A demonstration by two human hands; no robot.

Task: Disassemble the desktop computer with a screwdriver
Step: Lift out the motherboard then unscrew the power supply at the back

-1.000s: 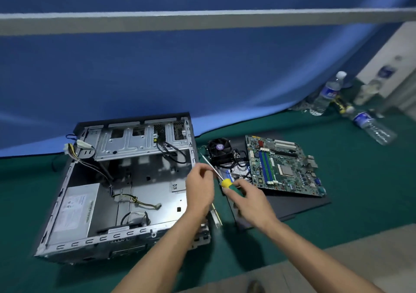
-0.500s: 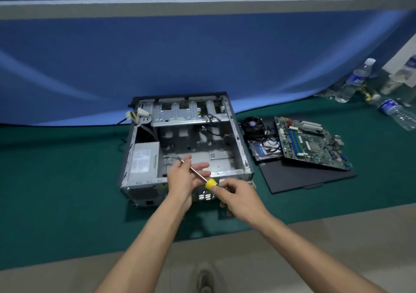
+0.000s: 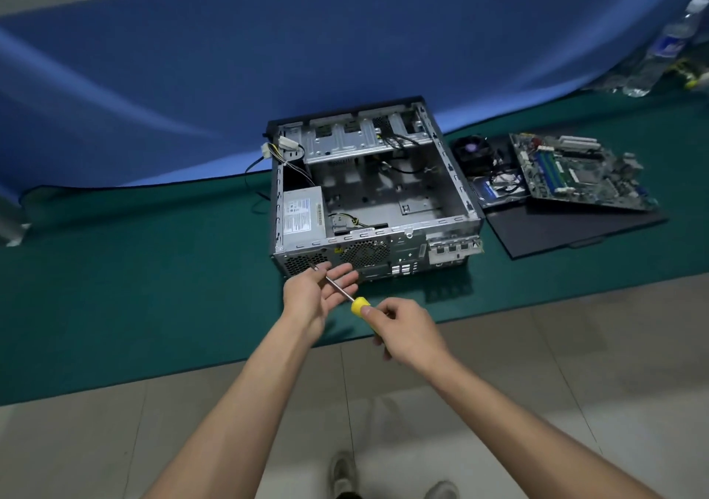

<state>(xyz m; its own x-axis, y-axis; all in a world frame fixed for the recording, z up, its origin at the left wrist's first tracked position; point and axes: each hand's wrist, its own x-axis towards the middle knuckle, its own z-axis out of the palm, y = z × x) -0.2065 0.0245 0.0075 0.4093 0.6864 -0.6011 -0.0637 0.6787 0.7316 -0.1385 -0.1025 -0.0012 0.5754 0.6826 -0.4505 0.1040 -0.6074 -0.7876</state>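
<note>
the right hand [image 3: 408, 331] has its grip curled round the yellow handle of the screwdriver [image 3: 358, 304], thumb laid along the handle's end. the bare metal shaft runs up and left from that grip and lies across the left hand [image 3: 318, 287], whose palm faces up with fingers straight and relaxed, closing on nothing; the tip pokes out just past its far edge.

just beyond the grip stands the computer case [image 3: 378, 199], lid off, its perforated rear panel facing the hands and nearly touching the left fingertips. inside it, far left of the grip, sits the power supply [image 3: 303, 216] with loose cables [image 3: 284, 149] trailing over the back corner.

to the right of the grip and farther back, well apart from both hands, a black side panel [image 3: 575, 230] lies flat on the green mat [image 3: 134, 287]; on it rest the motherboard [image 3: 575, 170], a cooler fan [image 3: 472, 151] and a drive [image 3: 495, 189] under tangled wires. water bottles [image 3: 663, 49] stand far right against the blue backdrop [image 3: 230, 57]. nearer than the grip, the mat ends at tiled floor [image 3: 537, 345], with shoes [image 3: 341, 471] at the bottom edge.
</note>
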